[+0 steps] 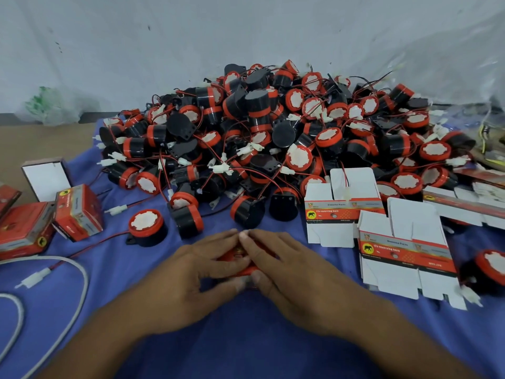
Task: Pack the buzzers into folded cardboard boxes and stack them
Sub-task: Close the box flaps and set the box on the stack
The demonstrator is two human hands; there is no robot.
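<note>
A red cardboard box (238, 255) sits low on the blue cloth, mostly covered by both hands. My left hand (202, 265) grips its left side and my right hand (281, 262) its right side, fingertips meeting on top. A big heap of black-and-red buzzers (273, 132) with red wires and white plugs fills the middle behind. One loose buzzer (147, 228) stands just left of my hands. Flat unfolded boxes (404, 250) lie at the right. Folded red boxes (78, 212) stand at the left.
A white cable (82, 274) loops over the blue cloth (246, 337) at the lower left. An open white-sided box (46, 179) stands at the far left. Clear plastic bags (464, 86) lie behind the heap at the right, a wall beyond.
</note>
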